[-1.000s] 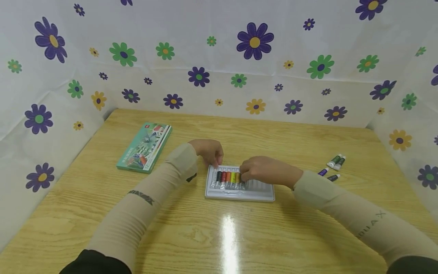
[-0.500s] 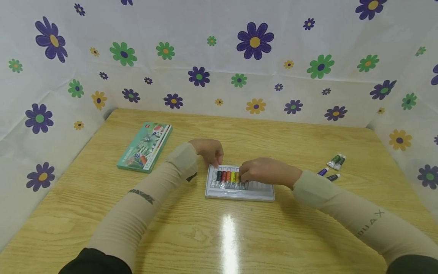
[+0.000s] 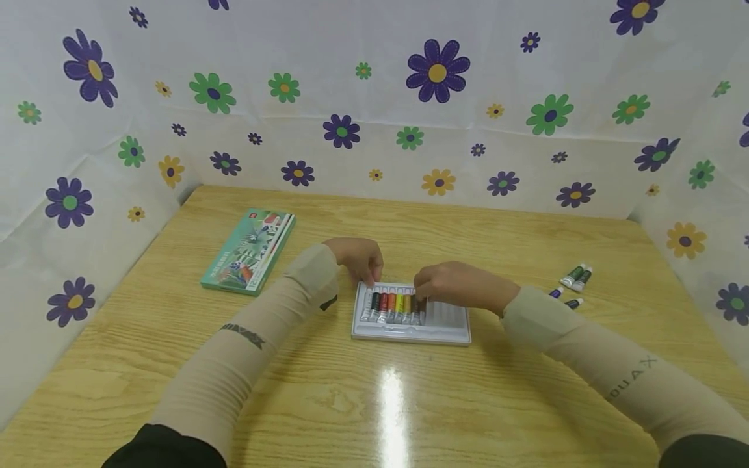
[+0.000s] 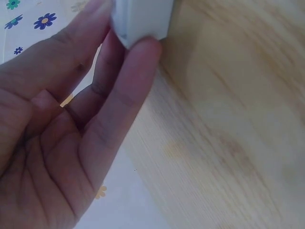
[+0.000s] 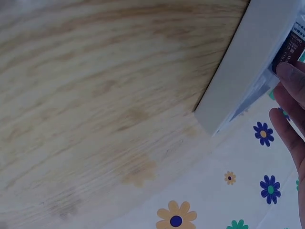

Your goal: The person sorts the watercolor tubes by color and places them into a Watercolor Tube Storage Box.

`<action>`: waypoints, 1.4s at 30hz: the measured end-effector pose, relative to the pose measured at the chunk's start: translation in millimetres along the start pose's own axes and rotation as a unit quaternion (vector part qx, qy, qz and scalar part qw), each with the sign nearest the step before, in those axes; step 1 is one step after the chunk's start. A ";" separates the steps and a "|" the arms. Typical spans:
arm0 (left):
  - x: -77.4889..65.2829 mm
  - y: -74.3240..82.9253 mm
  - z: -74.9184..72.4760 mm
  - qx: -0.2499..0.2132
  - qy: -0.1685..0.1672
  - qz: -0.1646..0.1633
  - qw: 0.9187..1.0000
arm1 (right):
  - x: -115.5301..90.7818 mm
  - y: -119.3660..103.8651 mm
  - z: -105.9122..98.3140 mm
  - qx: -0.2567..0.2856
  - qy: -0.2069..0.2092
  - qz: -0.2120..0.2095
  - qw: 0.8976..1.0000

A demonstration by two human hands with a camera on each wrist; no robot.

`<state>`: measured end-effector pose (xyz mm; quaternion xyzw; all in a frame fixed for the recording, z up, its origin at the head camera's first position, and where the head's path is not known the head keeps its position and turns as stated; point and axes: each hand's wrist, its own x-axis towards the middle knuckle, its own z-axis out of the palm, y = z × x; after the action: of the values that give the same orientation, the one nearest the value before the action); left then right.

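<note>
A white plastic tray [image 3: 411, 337] lies on the table, its left part lined with a row of small paint tubes [image 3: 391, 307] in white, black, red, orange, yellow and browns. My left hand [image 3: 359, 257] holds the tray's far left edge; in the left wrist view, thumb and fingers pinch its white corner [image 4: 147, 21]. Over the middle of the tray, my right hand [image 3: 459, 285] holds a dark brown paint tube [image 5: 289, 50] at the end of the row. The thumb lies on that tube in the right wrist view; part of the hand is cut off there.
To the right lie two green paint tubes [image 3: 576, 277], plus a purple tube [image 3: 556, 293] and a dark tube [image 3: 575, 303] partly behind the right sleeve. A green paint box [image 3: 248, 251] is at the back left. Flower-printed cloth [image 3: 374, 97] encloses the table.
My right hand has shifted slightly right and away from me, uncovering more of the brown tubes. The left hand stays on the tray's edge.
</note>
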<state>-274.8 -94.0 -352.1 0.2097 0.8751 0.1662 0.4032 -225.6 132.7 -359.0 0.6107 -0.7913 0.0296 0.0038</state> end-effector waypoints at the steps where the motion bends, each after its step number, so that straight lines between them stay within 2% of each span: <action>1: 0.4 -0.2 0.2 0.002 0.000 0.002 1.000 | 0.2 0.2 0.9 0.001 0.001 -0.003 1.000; 12: -0.7 0.3 0.1 0.001 -0.002 0.003 1.000 | 1.8 0.3 4.7 -0.008 0.011 -0.009 1.000; 19: -2.2 0.2 -1.5 0.002 -0.002 0.009 1.000 | -0.4 -0.8 4.8 -0.053 0.022 -0.033 0.998; 23: -2.5 0.6 -1.3 0.000 -0.001 0.007 1.000 | -1.1 -1.1 5.2 -0.045 0.026 -0.026 0.998; 32: -1.4 1.9 -0.5 0.001 -0.005 0.002 1.000 | -2.9 -8.9 2.3 0.015 0.018 -0.031 0.999; 42: -1.3 2.6 -0.6 0.001 -0.003 0.004 1.000 | -3.2 -15.6 3.3 -0.025 0.029 -0.035 0.999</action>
<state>-273.8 -92.5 -349.7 0.2140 0.8732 0.1659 0.4052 -209.6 131.7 -361.7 0.6365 -0.7696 0.0272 0.0433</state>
